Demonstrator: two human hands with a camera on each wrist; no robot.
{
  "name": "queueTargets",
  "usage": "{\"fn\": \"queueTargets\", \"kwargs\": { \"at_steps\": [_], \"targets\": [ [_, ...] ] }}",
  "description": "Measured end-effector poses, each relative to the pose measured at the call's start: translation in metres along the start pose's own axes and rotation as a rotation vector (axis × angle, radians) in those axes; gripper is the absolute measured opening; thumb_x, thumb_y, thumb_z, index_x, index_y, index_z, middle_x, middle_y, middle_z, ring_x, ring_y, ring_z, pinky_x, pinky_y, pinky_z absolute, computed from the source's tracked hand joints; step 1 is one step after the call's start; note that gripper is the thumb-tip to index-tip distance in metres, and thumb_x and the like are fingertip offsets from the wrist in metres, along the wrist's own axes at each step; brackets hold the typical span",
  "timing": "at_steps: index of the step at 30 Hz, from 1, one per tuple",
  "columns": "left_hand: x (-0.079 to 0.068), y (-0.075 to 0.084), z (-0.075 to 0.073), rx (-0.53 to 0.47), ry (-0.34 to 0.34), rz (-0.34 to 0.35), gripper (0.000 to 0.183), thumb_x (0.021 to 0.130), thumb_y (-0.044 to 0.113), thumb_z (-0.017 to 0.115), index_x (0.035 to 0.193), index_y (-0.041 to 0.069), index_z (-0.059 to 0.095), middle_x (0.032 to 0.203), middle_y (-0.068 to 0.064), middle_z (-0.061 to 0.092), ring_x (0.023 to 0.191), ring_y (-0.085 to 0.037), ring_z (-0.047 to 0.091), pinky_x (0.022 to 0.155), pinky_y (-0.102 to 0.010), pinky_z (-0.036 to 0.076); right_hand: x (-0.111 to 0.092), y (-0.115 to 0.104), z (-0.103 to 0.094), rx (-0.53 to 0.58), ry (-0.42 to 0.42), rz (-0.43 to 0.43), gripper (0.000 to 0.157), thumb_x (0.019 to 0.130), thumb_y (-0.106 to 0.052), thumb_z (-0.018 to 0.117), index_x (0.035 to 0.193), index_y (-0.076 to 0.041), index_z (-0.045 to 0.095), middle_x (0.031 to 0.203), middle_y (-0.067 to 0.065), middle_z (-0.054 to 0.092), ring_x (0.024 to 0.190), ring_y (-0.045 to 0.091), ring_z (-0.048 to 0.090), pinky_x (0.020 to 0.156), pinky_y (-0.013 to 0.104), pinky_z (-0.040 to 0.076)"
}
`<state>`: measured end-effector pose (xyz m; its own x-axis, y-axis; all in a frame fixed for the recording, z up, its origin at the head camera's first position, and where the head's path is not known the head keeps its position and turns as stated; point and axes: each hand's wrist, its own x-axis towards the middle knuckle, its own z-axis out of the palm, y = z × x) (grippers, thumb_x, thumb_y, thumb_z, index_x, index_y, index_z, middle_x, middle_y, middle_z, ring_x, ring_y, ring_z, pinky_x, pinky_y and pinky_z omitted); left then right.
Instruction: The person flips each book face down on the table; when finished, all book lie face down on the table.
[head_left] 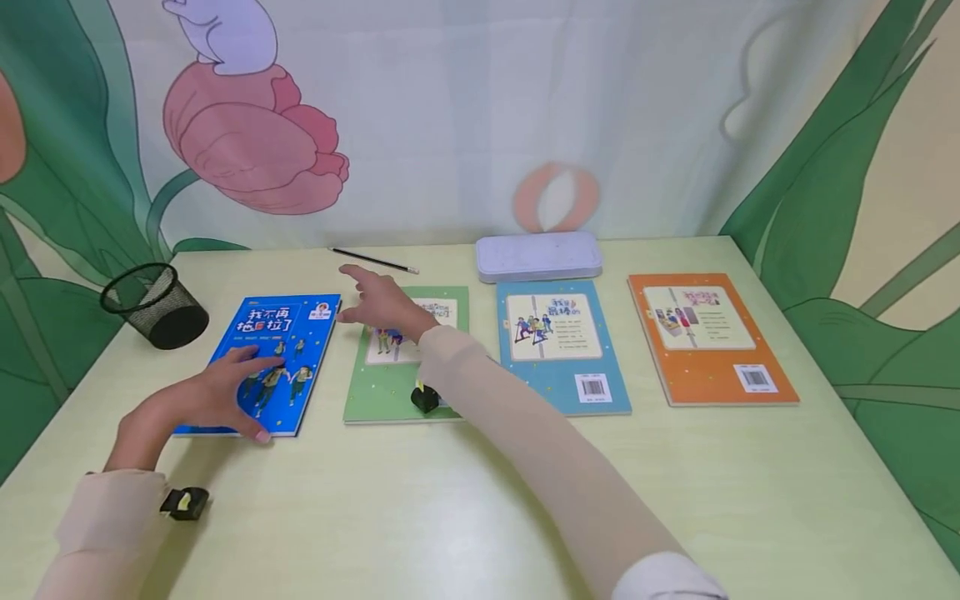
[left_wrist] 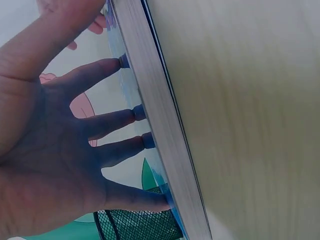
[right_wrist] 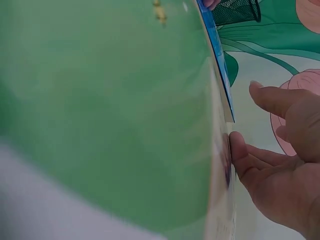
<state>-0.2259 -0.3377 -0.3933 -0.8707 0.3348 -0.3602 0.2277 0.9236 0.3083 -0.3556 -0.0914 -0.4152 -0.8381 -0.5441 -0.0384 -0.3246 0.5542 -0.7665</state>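
A blue book [head_left: 296, 354] with white lettering and cartoon children lies face up on the table's left side. My left hand [head_left: 213, 396] rests on its lower part with fingers spread. In the left wrist view, the fingertips touch the cover beside the book's page edge [left_wrist: 160, 105]. My right hand [head_left: 386, 304] is over the upper left of a green book [head_left: 382, 392], its fingers reaching toward the blue book's top right corner. The right wrist view shows that hand's fingers [right_wrist: 239, 145] loosely extended near the blue book's edge [right_wrist: 220, 60], gripping nothing.
To the right lie a light blue book [head_left: 555, 383] and an orange book [head_left: 705, 375]. At the back are a black pencil [head_left: 375, 260] and a lavender pencil case [head_left: 538, 257]. A black mesh cup [head_left: 161, 308] tilts in view at the table's left edge, before a printed curtain [head_left: 420, 125].
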Motion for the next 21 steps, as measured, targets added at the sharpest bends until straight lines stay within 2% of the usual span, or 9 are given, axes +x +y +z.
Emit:
{"fn": "queueTargets", "kwargs": {
  "at_steps": [7, 13, 21],
  "targets": [
    [0.001, 0.001, 0.000, 0.010, 0.009, 0.002, 0.114, 0.064, 0.051, 0.089, 0.152, 0.004, 0.033, 0.154, -0.039, 0.013, 0.136, -0.067, 0.014, 0.098, -0.082, 0.029, 0.005, -0.007, 0.005, -0.104, 0.004, 0.012, 0.083, 0.091, -0.028, 0.074, 0.159, -0.024, 0.025, 0.157, 0.006, 0.044, 0.140, 0.024, 0.047, 0.109, 0.039, 0.046],
    [-0.001, 0.001, 0.002, 0.002, 0.016, 0.005, 0.114, 0.064, 0.051, 0.089, 0.151, 0.003, 0.033, 0.154, -0.039, 0.013, 0.136, -0.067, 0.014, 0.098, -0.083, 0.029, 0.008, -0.014, 0.009, -0.067, 0.000, 0.081, 0.085, 0.089, -0.031, 0.076, 0.158, -0.029, 0.027, 0.160, -0.002, 0.040, 0.143, 0.021, 0.043, 0.114, 0.039, 0.042],
    [-0.001, 0.001, 0.003, -0.002, 0.021, -0.001, 0.114, 0.064, 0.050, 0.089, 0.152, 0.004, 0.033, 0.154, -0.038, 0.012, 0.136, -0.067, 0.014, 0.098, -0.083, 0.029, 0.008, -0.023, 0.011, -0.018, -0.023, 0.117, 0.087, 0.087, -0.034, 0.078, 0.158, -0.030, 0.027, 0.162, -0.005, 0.036, 0.148, 0.022, 0.037, 0.116, 0.043, 0.038]
  ]
}}
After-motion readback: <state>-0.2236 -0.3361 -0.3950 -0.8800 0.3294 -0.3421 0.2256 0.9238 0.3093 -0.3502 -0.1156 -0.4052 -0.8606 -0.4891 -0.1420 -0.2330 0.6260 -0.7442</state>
